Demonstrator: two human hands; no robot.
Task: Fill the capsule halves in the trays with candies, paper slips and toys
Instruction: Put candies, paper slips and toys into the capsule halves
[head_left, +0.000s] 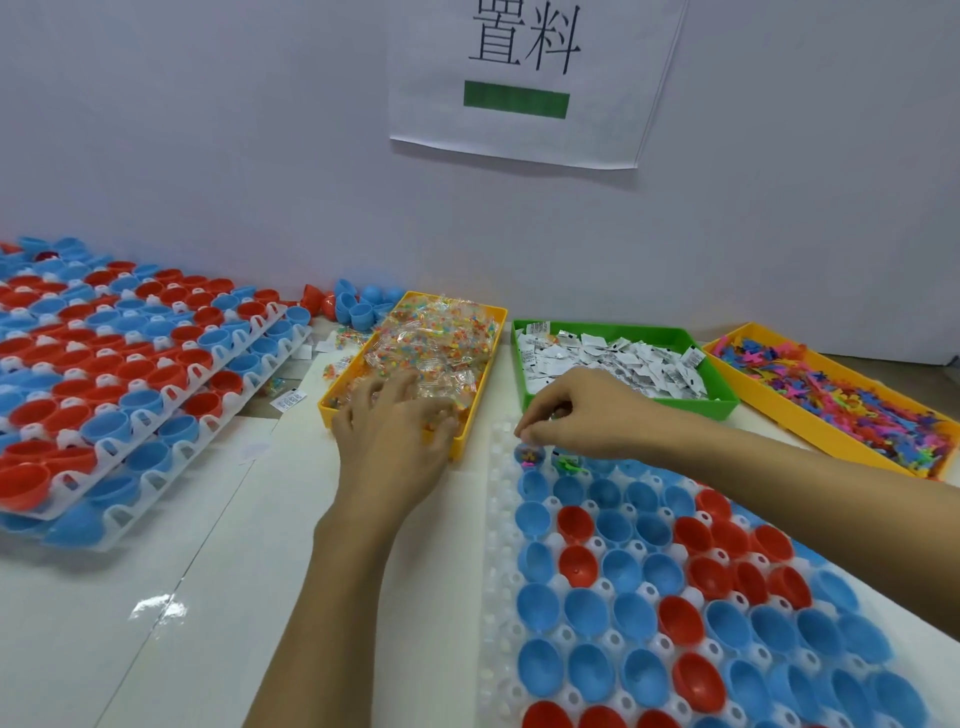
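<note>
Left hand (395, 431) is over the near end of the yellow candy tray (483, 364), fingers spread and reaching into the heap of wrapped candies (431, 348); it's blurred, so I cannot tell whether it has actually got hold of a packet. Right hand (576, 410) sits at the far edge of the near tray (498, 545), fingers curled and pinched together around something small, too hidden to name, right above the top row of cups.

That near tray is white, lying flat on the counter (156, 597), packed with blue and red capsule halves (623, 571), open side up. Most look hollow. Two blue ones at the far end, just under the right hand, have bits inside: one with colourful candy specks (529, 457), the next with a green toy piece (566, 464).

Behind the right hand, the green tray (727, 400) holds a pile of white paper slips (613, 364). Further right, another yellow tray (810, 421) is heaped with bright little plastic toys (841, 389), pink, blue, orange.

Off to the left, a stack of trays (130, 374) loaded with more red and blue halves sits tilted, one on another. A few loose halves (353, 306) lie against the wall (208, 130), and some stray slips and candy packets lie between the stack and the candy tray. A paper sign (524, 78) with a green bar hangs on the wall.
</note>
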